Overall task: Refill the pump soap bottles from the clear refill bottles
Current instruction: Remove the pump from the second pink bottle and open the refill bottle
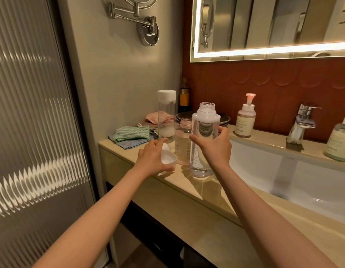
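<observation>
Both hands apart: right hand (214, 147) grips the uncapped clear refill bottle (205, 120) on the surface (187, 183). Left hand (151, 159) holds a white cap (168, 159); open soap bottle (182, 145) sits between them.

Left of frame: ribbed glass panel (32, 113), bright streaks across it. Upper centre: grey wall (117, 78) carrying a chrome swing-arm mount (147, 31). Upper right: mirror (274, 22) edged by a glowing light strip (274, 49), above red-brown scalloped tiles (264, 80). Below me, beige stone counter (196, 192); white basin (312, 182) sunk at lower right, chrome tap (301, 122) behind it; dark cabinet (148, 235) underneath
</observation>
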`<action>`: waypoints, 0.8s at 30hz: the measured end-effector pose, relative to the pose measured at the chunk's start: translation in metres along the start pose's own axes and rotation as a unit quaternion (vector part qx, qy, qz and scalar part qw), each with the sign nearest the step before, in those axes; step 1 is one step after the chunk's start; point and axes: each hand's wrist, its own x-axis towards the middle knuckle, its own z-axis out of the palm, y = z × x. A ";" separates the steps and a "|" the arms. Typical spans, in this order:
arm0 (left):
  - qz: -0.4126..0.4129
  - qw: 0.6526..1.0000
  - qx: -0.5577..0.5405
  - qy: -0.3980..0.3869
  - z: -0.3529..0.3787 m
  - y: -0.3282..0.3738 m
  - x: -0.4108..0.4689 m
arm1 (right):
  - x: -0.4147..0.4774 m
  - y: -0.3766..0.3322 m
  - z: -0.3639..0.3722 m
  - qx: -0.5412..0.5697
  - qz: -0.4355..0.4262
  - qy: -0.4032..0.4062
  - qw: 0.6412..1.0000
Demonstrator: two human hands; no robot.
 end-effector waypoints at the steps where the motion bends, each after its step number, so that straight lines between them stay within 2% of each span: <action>1: -0.002 1.000 0.002 0.000 0.001 0.000 0.002 | 0.000 0.000 -0.002 -0.003 -0.002 -0.004 1.000; 6: -0.009 1.000 0.000 -0.012 0.005 0.002 0.010 | 0.003 0.000 -0.011 -0.006 -0.014 -0.016 1.000; 9: -0.016 1.000 0.021 0.014 0.003 0.010 0.013 | 0.006 0.000 -0.018 -0.004 -0.022 -0.025 0.999; 13: -0.036 0.984 -0.168 0.045 -0.004 0.034 0.024 | 0.014 0.003 -0.026 -0.014 -0.035 -0.028 0.999; 17: -0.057 0.956 -0.288 0.016 -0.004 0.057 0.044 | 0.027 0.008 -0.036 -0.037 -0.043 -0.022 0.998; 20: -0.067 0.945 -0.321 0.012 0.000 0.068 0.054 | 0.038 0.012 -0.045 -0.067 -0.063 -0.028 0.995; 24: -0.093 0.946 -0.309 0.025 0.002 0.073 0.057 | 0.052 0.016 -0.049 -0.125 -0.085 -0.064 0.986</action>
